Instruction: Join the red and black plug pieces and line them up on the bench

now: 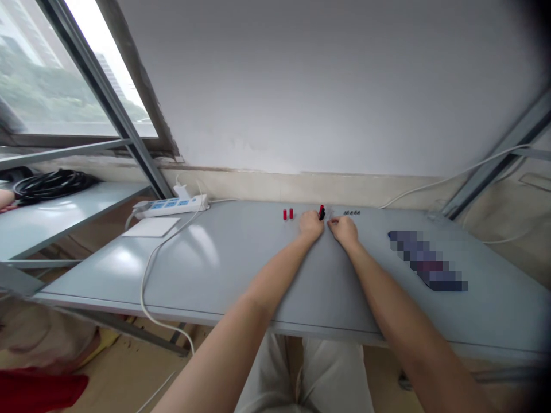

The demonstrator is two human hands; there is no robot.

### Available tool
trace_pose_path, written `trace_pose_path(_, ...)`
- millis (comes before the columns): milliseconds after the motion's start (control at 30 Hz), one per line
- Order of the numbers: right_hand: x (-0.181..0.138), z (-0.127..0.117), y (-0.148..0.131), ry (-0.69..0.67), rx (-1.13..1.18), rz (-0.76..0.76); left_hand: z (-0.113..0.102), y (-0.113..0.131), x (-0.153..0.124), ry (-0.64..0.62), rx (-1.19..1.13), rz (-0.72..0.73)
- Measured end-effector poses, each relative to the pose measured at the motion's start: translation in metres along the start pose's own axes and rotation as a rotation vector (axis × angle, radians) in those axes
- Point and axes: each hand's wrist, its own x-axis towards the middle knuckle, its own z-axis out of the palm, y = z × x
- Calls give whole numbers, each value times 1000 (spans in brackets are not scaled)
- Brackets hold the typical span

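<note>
Near the back of the grey table, my left hand [312,223] is closed, with a small black piece [322,215] at its fingertips. A red cylinder [321,207] shows right behind that piece; whether the two are joined I cannot tell. Just to the right, my right hand [345,230] is pinched, and what its fingers hold is too small to make out. Between the hands and slightly behind lies something clear [330,211], blurred. Two red cylinders, one left [284,214] and one right [291,213], stand upright left of my left hand. Several small black pieces [352,213] form a row beyond my right hand.
A white power strip [185,204] and a flat white panel [151,227] lie on the table's left. Their cable [148,269] hangs over the front edge. At right lies a pixelated dark object [426,261]. Coiled black cable [55,184] and part of another person's hand [6,199] are far left.
</note>
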Motion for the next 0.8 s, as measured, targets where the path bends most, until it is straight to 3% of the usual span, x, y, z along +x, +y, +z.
trace_pose_path(433,-1,-5,-6,-53,-18,24,-1,12,-6,55,9,-63)
trace_pose_path(800,-2,-6,-7,-61,-26,56,-7,11,-10,-35,311,0)
